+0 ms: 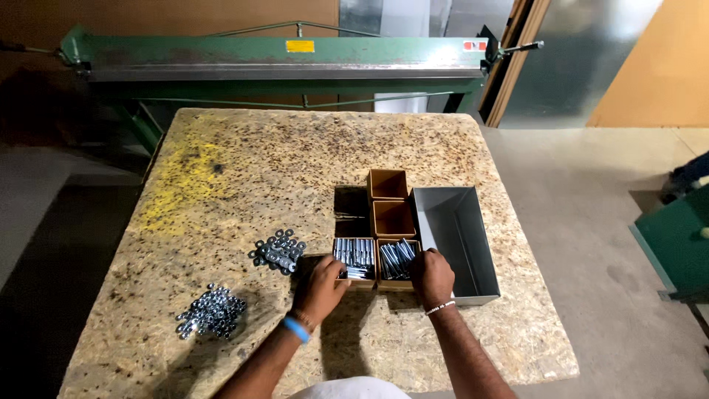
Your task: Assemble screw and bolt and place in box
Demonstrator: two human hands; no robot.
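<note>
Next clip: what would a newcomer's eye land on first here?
Both hands, left hand and right hand, rest on small cardboard boxes of bolts near the chipboard table's front edge. An empty grey metal bin sits right; washers and nuts lie left.

The left hand (pixel 320 287) covers the near left corner of the box of bolts (pixel 355 258), and the right hand (pixel 432 277) hides the near edge of the second bolt box (pixel 397 260). Can't see any fingertips. The dark box (pixel 350 203) is all shadow inside. Both forearms get cut off at the bottom edge.
</note>
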